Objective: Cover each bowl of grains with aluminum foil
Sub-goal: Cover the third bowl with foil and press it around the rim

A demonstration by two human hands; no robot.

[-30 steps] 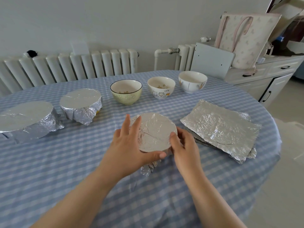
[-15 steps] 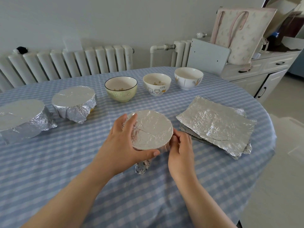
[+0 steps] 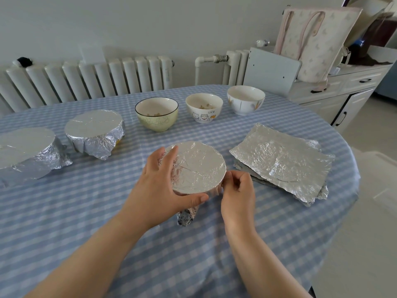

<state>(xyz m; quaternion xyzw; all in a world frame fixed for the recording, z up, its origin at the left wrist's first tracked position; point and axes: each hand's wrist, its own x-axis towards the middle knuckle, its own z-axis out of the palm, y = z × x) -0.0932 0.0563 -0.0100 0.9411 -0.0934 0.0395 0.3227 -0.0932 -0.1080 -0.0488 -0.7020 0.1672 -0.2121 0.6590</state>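
Note:
A foil-covered bowl (image 3: 198, 166) stands in the middle of the table. My left hand (image 3: 159, 188) wraps around its left and near side, thumb under the rim. My right hand (image 3: 237, 190) pinches the foil at its right edge. A loose foil tail (image 3: 185, 217) sticks out below. Two more foil-covered bowls (image 3: 94, 130) (image 3: 25, 149) stand at the left. Three uncovered bowls sit behind: a green one (image 3: 158, 119), a white cat-print one (image 3: 204, 107), a white one (image 3: 246, 100). A stack of foil sheets (image 3: 281, 160) lies at the right.
The table has a blue checked cloth (image 3: 86, 211); its edge curves down at the right. White radiators (image 3: 90, 78) line the wall behind. A cabinet (image 3: 343, 91) with a tote bag (image 3: 315, 39) stands at the back right.
My right hand slid from the bowl's near side round to its right edge and curled its fingers on the foil. The left hand keeps its hold.

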